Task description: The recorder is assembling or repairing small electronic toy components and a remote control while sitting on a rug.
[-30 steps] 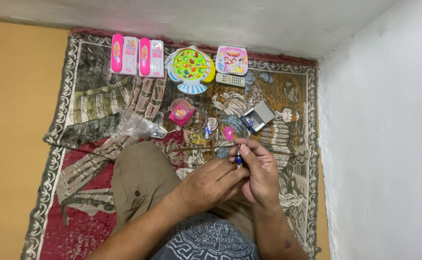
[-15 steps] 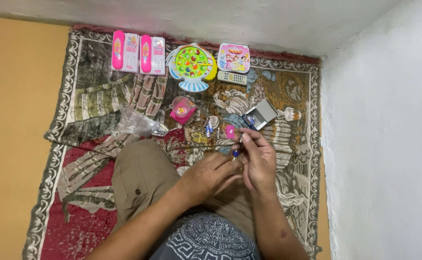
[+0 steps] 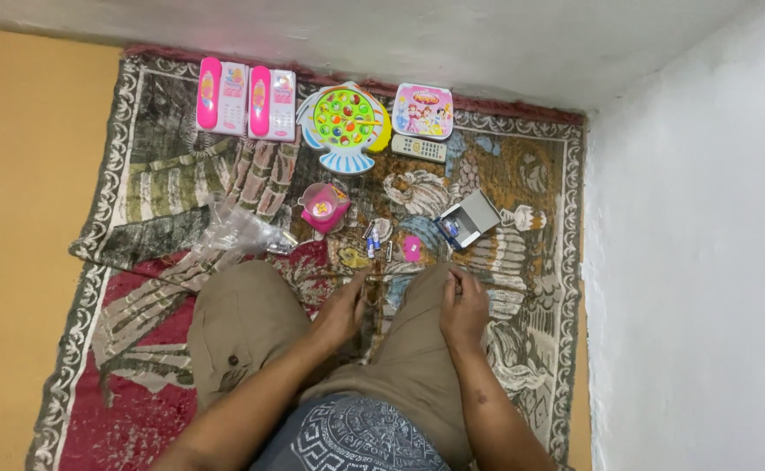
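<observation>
Hands apart now, down by the knees on the patterned woven rug (image 3: 522, 166).

My left hand (image 3: 341, 312) and right hand (image 3: 464, 307) have dropped from holding the small battery; right fingers curl, whether they grip it I cannot tell, left fingers look loose. Beyond lie loose small batteries (image 3: 372, 242), a small pink lid (image 3: 412, 249), and an open grey cardboard box (image 3: 470, 218).

Both hands (image 3: 464, 307) apart, lowered onto knees; battery gone.

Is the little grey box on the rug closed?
No, the small grey box lies on the rug with its lid flipped open, showing blue things inside.
</observation>
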